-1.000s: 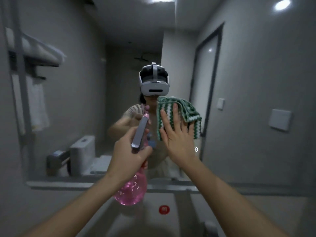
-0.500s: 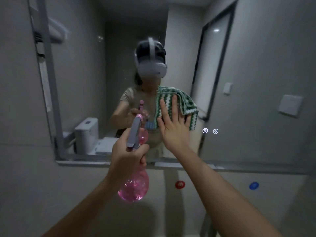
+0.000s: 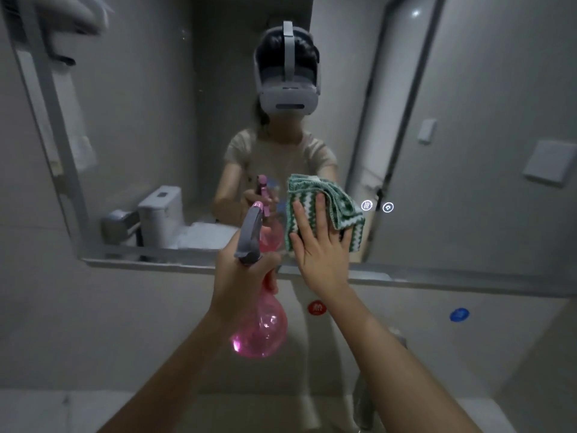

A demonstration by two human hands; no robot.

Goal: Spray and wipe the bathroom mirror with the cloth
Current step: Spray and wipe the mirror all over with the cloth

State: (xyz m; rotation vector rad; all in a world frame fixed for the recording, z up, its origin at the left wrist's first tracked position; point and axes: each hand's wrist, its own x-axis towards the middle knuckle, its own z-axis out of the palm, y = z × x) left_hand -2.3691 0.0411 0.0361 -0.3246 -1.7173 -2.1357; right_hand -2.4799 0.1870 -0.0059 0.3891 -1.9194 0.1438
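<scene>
The mirror [image 3: 150,126] fills the upper part of the frame, its lower edge running across the middle. Near the centre, the right hand [image 3: 321,254] lies flat with straight, spread fingers, pressing the green-and-white striped cloth [image 3: 324,201] against the glass just above that edge. Just left of it, the left hand [image 3: 240,279] has its fingers wrapped round the neck of a pink spray bottle [image 3: 262,326], whose grey trigger head [image 3: 251,235] points up at the glass while the round body hangs below the fist. The two hands sit close but apart. On the wall below the mirror are a red sticker [image 3: 316,307] and a blue sticker [image 3: 459,314]. Two small lit icons [image 3: 377,206] glow right of the cloth.
</scene>
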